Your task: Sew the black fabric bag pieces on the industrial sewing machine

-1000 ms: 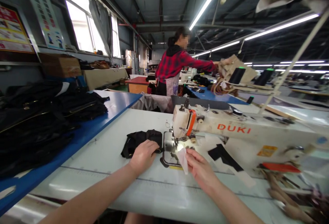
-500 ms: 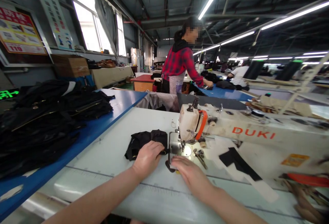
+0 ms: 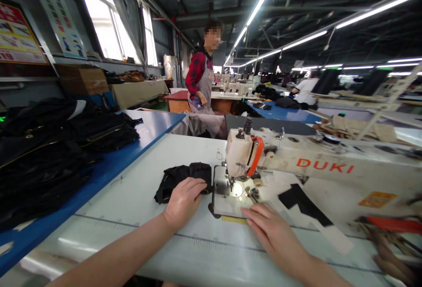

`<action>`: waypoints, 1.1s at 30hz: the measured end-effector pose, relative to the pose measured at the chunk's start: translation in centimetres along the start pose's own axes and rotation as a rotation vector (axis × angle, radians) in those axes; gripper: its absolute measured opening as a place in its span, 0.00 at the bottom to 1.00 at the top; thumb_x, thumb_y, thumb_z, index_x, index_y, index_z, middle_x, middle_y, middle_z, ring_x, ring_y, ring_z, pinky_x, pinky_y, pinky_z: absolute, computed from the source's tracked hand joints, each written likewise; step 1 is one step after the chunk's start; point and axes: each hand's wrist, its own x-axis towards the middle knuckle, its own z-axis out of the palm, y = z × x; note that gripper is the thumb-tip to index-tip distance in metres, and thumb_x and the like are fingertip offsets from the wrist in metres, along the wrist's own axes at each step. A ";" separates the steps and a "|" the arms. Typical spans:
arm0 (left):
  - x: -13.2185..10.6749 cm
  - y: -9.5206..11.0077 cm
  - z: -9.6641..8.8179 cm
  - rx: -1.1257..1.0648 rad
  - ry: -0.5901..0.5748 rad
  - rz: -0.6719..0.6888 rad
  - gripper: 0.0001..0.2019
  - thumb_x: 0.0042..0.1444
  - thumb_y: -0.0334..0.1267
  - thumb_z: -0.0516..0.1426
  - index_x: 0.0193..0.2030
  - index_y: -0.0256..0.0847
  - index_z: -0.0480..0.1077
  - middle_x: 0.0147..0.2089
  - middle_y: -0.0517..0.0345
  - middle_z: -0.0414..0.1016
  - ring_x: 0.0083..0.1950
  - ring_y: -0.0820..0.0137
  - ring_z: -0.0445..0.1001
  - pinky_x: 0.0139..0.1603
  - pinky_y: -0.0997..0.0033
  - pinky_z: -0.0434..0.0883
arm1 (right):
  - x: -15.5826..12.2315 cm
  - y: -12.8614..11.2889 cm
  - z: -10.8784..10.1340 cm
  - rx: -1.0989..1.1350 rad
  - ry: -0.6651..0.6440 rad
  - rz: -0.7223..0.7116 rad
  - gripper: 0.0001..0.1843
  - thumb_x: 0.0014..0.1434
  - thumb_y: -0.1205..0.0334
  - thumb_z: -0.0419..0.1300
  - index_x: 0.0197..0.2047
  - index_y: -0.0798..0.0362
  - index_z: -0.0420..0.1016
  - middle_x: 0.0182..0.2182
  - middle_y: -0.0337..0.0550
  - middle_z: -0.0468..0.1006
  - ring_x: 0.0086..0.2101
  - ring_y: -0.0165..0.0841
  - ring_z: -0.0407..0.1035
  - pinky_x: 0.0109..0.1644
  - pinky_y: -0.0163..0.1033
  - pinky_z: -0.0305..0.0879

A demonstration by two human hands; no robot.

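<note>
A folded black fabric piece (image 3: 178, 179) lies on the pale sewing table, left of the needle plate. My left hand (image 3: 184, 199) rests on its near right edge, fingers bent together over the cloth. My right hand (image 3: 273, 230) is held low over the table at the front right of the metal plate (image 3: 227, 205), its fingers stretched out and nothing in them. Just beyond those fingertips lies a small metal tool (image 3: 253, 194), its kind unclear. The sewing machine head (image 3: 240, 153) stands over the lit plate, its needle area apart from the fabric.
Dark garments with zips (image 3: 66, 142) are heaped on a blue table (image 3: 148, 122) at left. Black strips (image 3: 306, 205) lie on white pieces under the machine arm (image 3: 323, 164). A red-handled tool (image 3: 392, 225) is at far right. Behind the machine stands a co-worker in an apron (image 3: 206, 80).
My right hand has moved right, away from the plate's front left corner. My left hand stays on the black fabric. The co-worker has moved left and drawn an arm back from the far blue table.
</note>
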 end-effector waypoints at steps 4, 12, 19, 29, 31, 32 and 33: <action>0.0 0.4 -0.3 0.063 0.065 0.086 0.13 0.59 0.27 0.51 0.48 0.39 0.71 0.48 0.51 0.75 0.46 0.64 0.72 0.47 0.61 0.72 | 1.6 -1.7 0.7 -0.094 -0.086 -0.052 0.15 0.63 0.68 0.50 0.49 0.49 0.73 0.36 0.45 0.72 0.39 0.38 0.64 0.43 0.44 0.65; 1.4 1.6 -0.3 0.273 -0.104 0.352 0.12 0.63 0.30 0.49 0.50 0.37 0.69 0.50 0.49 0.74 0.46 0.64 0.71 0.42 0.63 0.70 | 4.6 -1.7 1.8 -0.170 -0.054 -0.118 0.11 0.63 0.68 0.51 0.41 0.51 0.74 0.31 0.43 0.69 0.37 0.36 0.63 0.41 0.42 0.62; 2.0 1.6 1.4 0.217 -0.301 0.293 0.11 0.63 0.32 0.49 0.47 0.38 0.70 0.45 0.50 0.74 0.43 0.64 0.70 0.41 0.64 0.70 | 4.3 -0.9 1.5 -0.086 -0.067 -0.116 0.12 0.63 0.68 0.50 0.40 0.50 0.75 0.33 0.42 0.70 0.37 0.36 0.62 0.41 0.40 0.62; 1.6 1.2 1.4 0.134 -0.286 0.250 0.12 0.63 0.31 0.48 0.49 0.37 0.69 0.48 0.49 0.74 0.46 0.64 0.71 0.45 0.62 0.71 | 4.2 -0.2 1.9 -0.048 -0.030 -0.101 0.12 0.63 0.68 0.50 0.38 0.51 0.75 0.31 0.42 0.70 0.36 0.35 0.63 0.40 0.41 0.62; 1.6 1.3 1.3 0.127 -0.234 0.263 0.12 0.63 0.31 0.49 0.50 0.37 0.69 0.50 0.49 0.74 0.47 0.63 0.70 0.46 0.62 0.70 | 4.2 -0.2 1.9 -0.046 -0.035 -0.099 0.12 0.63 0.68 0.49 0.38 0.51 0.75 0.32 0.42 0.70 0.36 0.35 0.62 0.41 0.41 0.62; 1.6 1.4 1.2 0.125 -0.205 0.278 0.12 0.63 0.31 0.49 0.51 0.37 0.68 0.51 0.49 0.73 0.48 0.63 0.70 0.47 0.62 0.70 | 4.2 -0.2 1.9 -0.046 -0.040 -0.098 0.12 0.63 0.68 0.49 0.38 0.51 0.75 0.32 0.42 0.69 0.36 0.35 0.62 0.41 0.41 0.61; 1.7 1.6 1.2 0.128 -0.183 0.296 0.13 0.63 0.31 0.49 0.51 0.37 0.68 0.51 0.49 0.73 0.49 0.64 0.70 0.47 0.62 0.70 | 4.2 -0.2 1.9 -0.047 -0.045 -0.097 0.12 0.63 0.69 0.49 0.37 0.51 0.74 0.32 0.42 0.69 0.37 0.35 0.62 0.41 0.41 0.61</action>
